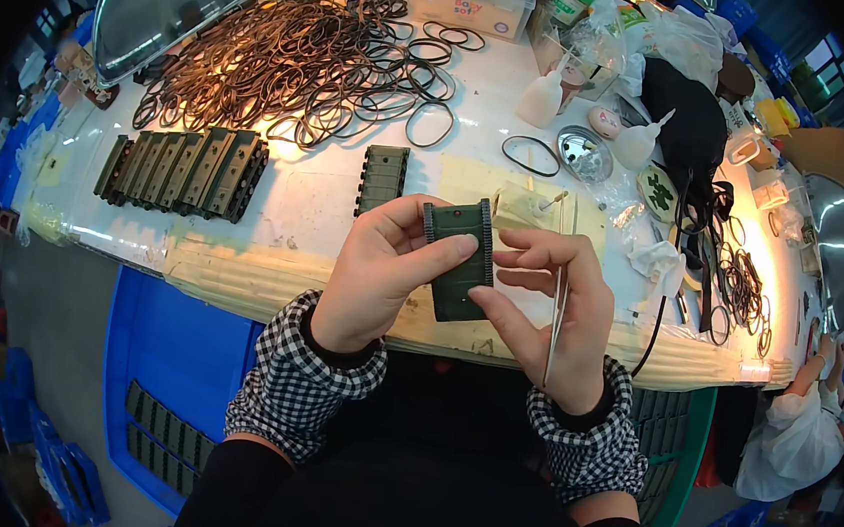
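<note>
My left hand (377, 265) grips a dark green rectangular plastic part (456, 277) with black toothed strips along its long sides. The thumb lies across its face. My right hand (563, 311) has slim metal tweezers (557, 321) tucked in it, pointing away from me. Its thumb meets the part's lower right corner, and its fingertips are close to the toothed edge. Just beyond my left hand, a similar green part (382, 180) lies on the table. More such parts (184, 170) stand in a close row at the left.
A large heap of black rubber bands (289, 61) covers the far left of the table (294, 232). White squeeze bottles (540, 98), a round metal dish (584, 154) and a black bag (678, 115) crowd the right. Below the edge are blue (186, 323) and green bins (691, 458). Another person (798, 437) sits right.
</note>
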`<act>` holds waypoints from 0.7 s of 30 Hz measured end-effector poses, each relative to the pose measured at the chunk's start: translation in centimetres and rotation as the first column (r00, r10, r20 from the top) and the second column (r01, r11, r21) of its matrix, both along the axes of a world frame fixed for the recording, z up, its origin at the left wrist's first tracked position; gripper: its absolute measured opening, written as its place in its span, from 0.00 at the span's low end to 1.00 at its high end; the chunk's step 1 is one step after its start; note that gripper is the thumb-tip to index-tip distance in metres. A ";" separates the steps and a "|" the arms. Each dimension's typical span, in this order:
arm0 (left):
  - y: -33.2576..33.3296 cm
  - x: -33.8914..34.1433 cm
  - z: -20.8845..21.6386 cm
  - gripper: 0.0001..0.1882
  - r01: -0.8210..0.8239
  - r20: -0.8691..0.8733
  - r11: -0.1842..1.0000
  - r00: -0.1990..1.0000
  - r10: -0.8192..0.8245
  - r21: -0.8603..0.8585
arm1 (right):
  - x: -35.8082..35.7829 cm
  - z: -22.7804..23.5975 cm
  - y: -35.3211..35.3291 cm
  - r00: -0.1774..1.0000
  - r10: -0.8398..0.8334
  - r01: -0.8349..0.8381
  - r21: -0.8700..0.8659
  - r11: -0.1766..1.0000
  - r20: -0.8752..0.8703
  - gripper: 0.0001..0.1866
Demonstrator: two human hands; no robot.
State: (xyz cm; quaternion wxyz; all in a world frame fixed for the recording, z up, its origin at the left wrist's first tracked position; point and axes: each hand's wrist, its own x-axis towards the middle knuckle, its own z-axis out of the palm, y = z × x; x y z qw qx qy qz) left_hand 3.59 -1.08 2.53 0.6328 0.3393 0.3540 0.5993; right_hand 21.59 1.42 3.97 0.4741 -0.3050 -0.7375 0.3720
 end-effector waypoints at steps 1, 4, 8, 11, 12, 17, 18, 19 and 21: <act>0.0 0.1 -0.1 0.12 0.000 -0.002 1.000 1.000 0.000 -0.017 | 0.1 -0.2 -0.2 0.999 0.038 -0.037 -0.063 0.997 0.008 0.16; 0.0 0.5 -0.2 0.17 0.000 0.037 0.999 0.999 0.002 -0.047 | 0.7 -1.1 -0.5 0.992 0.122 -0.108 -0.307 0.946 0.026 0.15; -0.3 0.9 -0.3 0.22 -0.034 0.039 0.998 0.999 0.032 0.046 | 0.9 -1.4 -0.5 0.992 0.069 -0.103 -0.348 0.932 -0.109 0.15; -0.4 1.0 -0.7 0.22 -0.055 -0.053 0.991 0.997 0.061 0.119 | 0.9 -1.4 -0.7 0.993 0.086 -0.108 -0.336 0.936 -0.080 0.15; -0.4 0.9 -0.6 0.22 -0.052 -0.073 0.989 0.995 0.062 0.135 | 0.9 -1.5 -0.7 0.994 0.100 -0.111 -0.325 0.939 -0.050 0.15; -0.5 1.0 -0.6 0.23 -0.064 -0.088 0.984 0.993 0.080 0.166 | 0.8 -1.3 -1.0 0.988 0.117 -0.138 -0.246 0.959 -0.097 0.14; -0.6 1.1 -0.8 0.23 -0.069 -0.097 0.981 0.991 0.087 0.179 | 0.7 -1.3 -0.9 0.987 0.094 -0.125 -0.256 0.958 -0.132 0.14; -0.6 1.1 -1.0 0.23 -0.073 -0.105 0.979 0.990 0.095 0.191 | 0.6 -1.2 -0.8 0.984 0.070 -0.113 -0.267 0.957 -0.166 0.13; -0.7 1.3 -1.3 0.23 -0.075 -0.128 0.974 0.986 0.103 0.212 | 0.6 -1.0 -0.6 0.982 0.047 -0.097 -0.274 0.957 -0.184 0.13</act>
